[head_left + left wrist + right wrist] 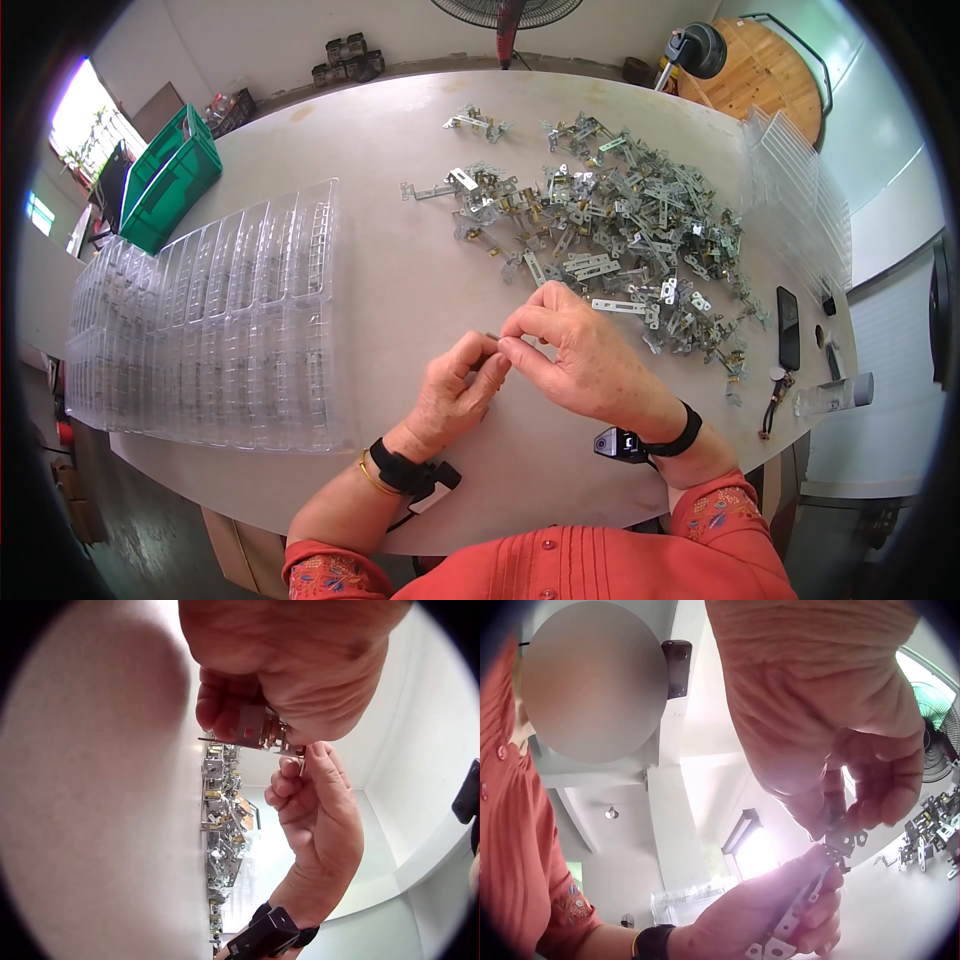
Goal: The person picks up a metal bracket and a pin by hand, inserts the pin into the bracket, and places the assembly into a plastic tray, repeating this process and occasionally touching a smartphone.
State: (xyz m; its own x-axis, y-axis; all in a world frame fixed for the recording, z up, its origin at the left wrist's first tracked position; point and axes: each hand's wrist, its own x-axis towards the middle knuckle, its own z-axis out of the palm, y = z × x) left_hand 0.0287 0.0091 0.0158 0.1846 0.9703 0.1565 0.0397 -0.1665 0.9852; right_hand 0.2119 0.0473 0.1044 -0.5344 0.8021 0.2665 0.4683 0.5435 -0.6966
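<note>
My left hand grips a silvery metal bracket with slots and holes, a long flat strip that lies along the fingers. In the left wrist view the bracket's wider plate has a square hole and brass-coloured parts beside it. My right hand meets the left fingertips and pinches the bracket's end between thumb and index finger. A small plate with round holes shows right at the right fingertips. The fingers hide much of the bracket in the head view.
A large heap of similar metal brackets lies beyond the right hand. Stacked clear plastic trays stand at left, more trays at right. A green crate, phone, keys and clear bottle sit near the edges.
</note>
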